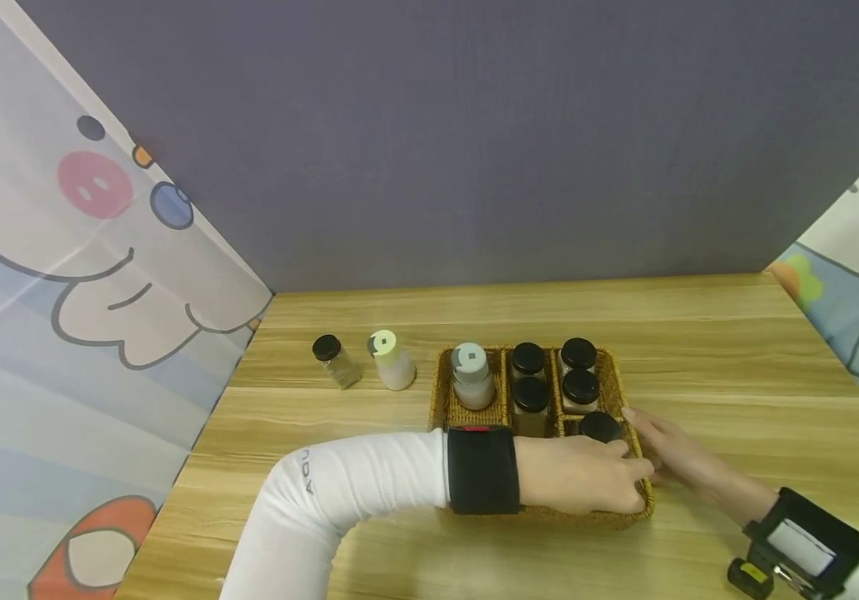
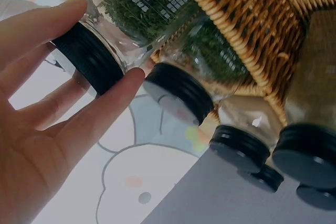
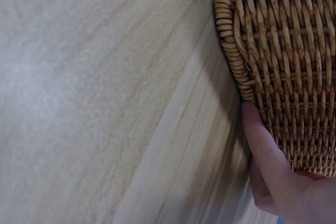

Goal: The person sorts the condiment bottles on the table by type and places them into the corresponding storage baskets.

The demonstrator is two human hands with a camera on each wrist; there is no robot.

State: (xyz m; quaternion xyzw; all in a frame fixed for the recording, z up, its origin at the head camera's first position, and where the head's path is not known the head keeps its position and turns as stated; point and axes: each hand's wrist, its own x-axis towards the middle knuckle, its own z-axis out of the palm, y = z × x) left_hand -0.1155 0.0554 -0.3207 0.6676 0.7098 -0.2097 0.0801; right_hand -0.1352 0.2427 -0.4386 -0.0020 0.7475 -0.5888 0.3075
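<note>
My left hand [image 1: 582, 473] reaches over the near right corner of a wicker basket [image 1: 440, 383]. In the left wrist view its thumb and fingers grip the black lid [image 2: 89, 59] of a clear glass jar [image 2: 144, 11] of green dried herbs. A second black-lidded herb jar [image 2: 212, 56] sits beside it in the basket. Against the basket's right outer side rests my right hand [image 1: 687, 458], its extended finger [image 3: 265, 148] along the woven wall in the right wrist view. Part of this hand is hidden under the basket's edge.
Several black-lidded jars [image 1: 528, 358] and a white-capped shaker bottle [image 1: 472, 379] stand in the basket's compartments. On the wooden table [image 1: 287, 433], left of the basket, are a clear black-lidded jar [image 1: 339, 367] and a yellow-capped bottle [image 1: 393, 362]. A grey wall [image 1: 474, 167] rises behind.
</note>
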